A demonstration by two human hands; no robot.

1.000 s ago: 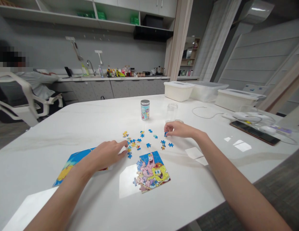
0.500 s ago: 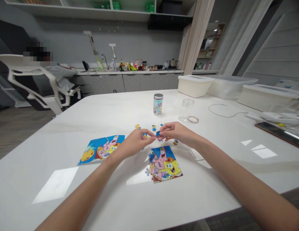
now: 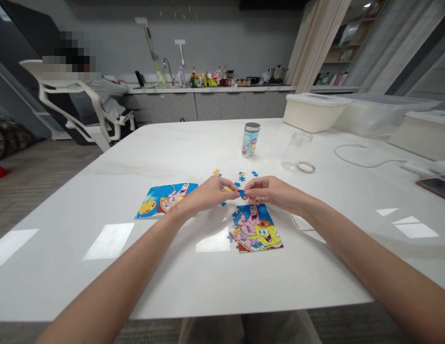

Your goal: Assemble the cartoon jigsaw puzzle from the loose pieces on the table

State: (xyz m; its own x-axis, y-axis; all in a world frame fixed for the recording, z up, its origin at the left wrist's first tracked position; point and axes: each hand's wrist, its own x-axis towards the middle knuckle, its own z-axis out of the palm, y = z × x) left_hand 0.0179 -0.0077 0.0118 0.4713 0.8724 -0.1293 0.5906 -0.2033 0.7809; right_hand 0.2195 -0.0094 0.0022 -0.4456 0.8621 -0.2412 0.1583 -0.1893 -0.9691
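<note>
The built puzzle (image 3: 257,229) lies flat on the white desk (image 3: 244,286), and it shows a pink star and a yellow sponge. Both hands are just past its far edge. The left hand (image 3: 212,193) has its grip closed on one side of a little blue piece (image 3: 241,193) — finger and thumb pinch it. The right hand (image 3: 272,192) has its grip closed on the other side, so the blue piece sits right between the fingertips, a bit past the built puzzle. More loose pieces (image 3: 242,176) are scattered on the desk behind the built puzzle, and some hide partly behind the hands. To the left of the built puzzle is a shiny picture card (image 3: 166,199) with the same pink star — the left hand and arm cover part of it. Well past the built puzzle stands a can (image 3: 250,140) with a silver lid. Past it and to the right are a clear jar (image 3: 300,147) and a round ring (image 3: 306,167).
</note>
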